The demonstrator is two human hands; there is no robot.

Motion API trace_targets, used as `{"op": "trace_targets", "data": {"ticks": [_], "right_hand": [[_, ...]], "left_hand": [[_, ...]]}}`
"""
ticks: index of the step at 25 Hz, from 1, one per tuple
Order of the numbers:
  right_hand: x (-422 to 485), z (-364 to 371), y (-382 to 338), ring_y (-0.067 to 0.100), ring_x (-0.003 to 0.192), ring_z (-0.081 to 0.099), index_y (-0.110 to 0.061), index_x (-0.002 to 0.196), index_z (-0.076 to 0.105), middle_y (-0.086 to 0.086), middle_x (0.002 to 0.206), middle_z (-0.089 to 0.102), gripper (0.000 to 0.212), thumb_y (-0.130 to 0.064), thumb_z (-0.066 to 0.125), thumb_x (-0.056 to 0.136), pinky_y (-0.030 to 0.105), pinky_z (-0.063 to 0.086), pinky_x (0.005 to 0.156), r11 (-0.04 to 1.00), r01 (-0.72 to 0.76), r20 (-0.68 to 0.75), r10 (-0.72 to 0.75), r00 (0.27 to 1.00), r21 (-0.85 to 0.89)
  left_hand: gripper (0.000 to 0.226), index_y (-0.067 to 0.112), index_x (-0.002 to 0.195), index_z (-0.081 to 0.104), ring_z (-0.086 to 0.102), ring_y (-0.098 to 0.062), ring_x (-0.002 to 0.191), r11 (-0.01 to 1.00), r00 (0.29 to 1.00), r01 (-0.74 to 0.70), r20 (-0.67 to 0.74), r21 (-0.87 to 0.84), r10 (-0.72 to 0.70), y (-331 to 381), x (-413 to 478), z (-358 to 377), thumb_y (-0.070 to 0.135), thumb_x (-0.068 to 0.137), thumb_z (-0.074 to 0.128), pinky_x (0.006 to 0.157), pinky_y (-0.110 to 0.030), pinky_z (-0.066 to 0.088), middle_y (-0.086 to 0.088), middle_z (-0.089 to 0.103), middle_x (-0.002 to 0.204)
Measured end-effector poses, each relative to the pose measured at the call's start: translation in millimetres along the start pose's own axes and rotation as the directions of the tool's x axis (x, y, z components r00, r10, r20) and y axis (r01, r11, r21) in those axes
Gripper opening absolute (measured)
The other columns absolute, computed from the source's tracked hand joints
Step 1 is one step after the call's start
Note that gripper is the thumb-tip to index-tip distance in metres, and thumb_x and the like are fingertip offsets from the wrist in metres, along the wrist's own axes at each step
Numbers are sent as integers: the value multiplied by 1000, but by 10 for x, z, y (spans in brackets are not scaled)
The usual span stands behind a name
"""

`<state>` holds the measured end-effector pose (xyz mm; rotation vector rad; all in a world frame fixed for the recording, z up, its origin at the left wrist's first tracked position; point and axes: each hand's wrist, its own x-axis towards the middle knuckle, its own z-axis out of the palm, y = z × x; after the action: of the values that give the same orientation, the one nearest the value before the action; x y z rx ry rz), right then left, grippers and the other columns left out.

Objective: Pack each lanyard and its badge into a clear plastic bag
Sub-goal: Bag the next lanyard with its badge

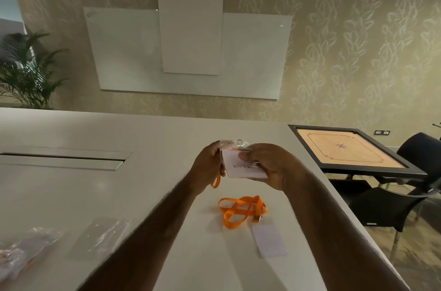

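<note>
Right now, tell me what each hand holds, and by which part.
Both hold a badge in a clear bag: left hand grips its left edge, its lanyard dangling below; right hand pinches its right side, thumb on the face.

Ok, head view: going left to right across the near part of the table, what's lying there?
Blurred filled plastic bag → empty clear plastic bag → loose orange lanyard → white badge.

both hands holding badge (bagged), white table
</note>
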<state>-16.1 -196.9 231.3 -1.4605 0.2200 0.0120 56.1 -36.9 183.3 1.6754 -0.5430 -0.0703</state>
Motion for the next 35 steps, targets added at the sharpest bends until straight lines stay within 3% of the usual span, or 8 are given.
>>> {"op": "trace_targets", "data": {"ticks": [2, 6, 10, 13, 18, 26, 32, 35], "right_hand": [[51, 19, 19, 28, 89, 67, -1, 110, 64, 21, 102, 68, 19, -4, 68, 91, 41, 57, 81, 994, -4, -16, 2, 1000, -108], [86, 10, 26, 32, 91, 67, -2, 105, 66, 24, 105, 72, 14, -9, 67, 93, 43, 54, 82, 961, 42, -1, -44, 999, -274], [64, 39, 21, 25, 83, 68, -8, 100, 65, 12, 92, 70, 8, -8, 57, 99, 32, 56, 65, 969, 192, -28, -199, 980, -153], [100, 134, 87, 29, 87, 69, -14, 108, 67, 11, 95, 71, 15, -13, 56, 98, 40, 61, 70, 963, 261, -131, -269, 954, -75], [173, 195, 186, 27, 89, 71, -19, 110, 67, 6, 99, 72, 17, -16, 55, 98, 42, 62, 77, 922, 305, -282, -366, 887, -239], [87, 96, 241, 34, 91, 73, -7, 109, 69, 16, 101, 73, 22, 1, 53, 97, 49, 62, 82, 972, 232, -76, -234, 969, -41], [81, 108, 155, 32, 101, 69, -9, 115, 63, 16, 110, 69, 20, -6, 51, 100, 48, 58, 92, 975, 221, -159, -213, 964, 37], [72, 124, 128, 27, 98, 67, -12, 112, 62, 12, 109, 68, 17, -6, 51, 101, 42, 57, 88, 968, 239, -217, -219, 951, 71]], "left_hand": [[16, 19, 108, 67, 69, -28, 82, 1000, 996, -1, -93, -1, 1, 58, 30, -16, 15, 93, 64, 61, -29, 54, -6, 72, 97], [7, 13, 93, 77, 60, -4, 55, 999, 983, 33, -182, 8, -31, 112, 61, -18, 13, 88, 72, 42, -14, 39, 4, 72, 73], [9, 10, 88, 78, 67, -18, 68, 999, 981, 23, -190, -22, -27, 61, 44, -21, 10, 90, 69, 56, -23, 49, -7, 75, 77], [20, 10, 98, 77, 72, -32, 82, 997, 998, -12, -64, -73, 7, 49, -25, 29, 20, 97, 59, 71, -33, 58, -11, 77, 90], [43, 10, 123, 67, 69, -33, 106, 928, 986, 162, 93, -336, -138, 29, -27, 16, 40, 105, 41, 94, -43, 56, -15, 73, 114], [27, 7, 120, 66, 72, -34, 102, 990, 995, 98, -12, -105, -100, -20, -28, -52, 18, 96, 66, 90, -45, 59, -13, 75, 110], [20, 7, 118, 62, 71, -28, 102, 859, 990, 130, 104, -494, -90, -166, -271, -71, 14, 102, 51, 87, -38, 58, -16, 74, 111], [27, 15, 119, 68, 71, -24, 107, 968, 982, 111, 172, -226, -72, -288, -405, 14, 13, 93, 70, 93, -38, 58, -5, 75, 111]]}}
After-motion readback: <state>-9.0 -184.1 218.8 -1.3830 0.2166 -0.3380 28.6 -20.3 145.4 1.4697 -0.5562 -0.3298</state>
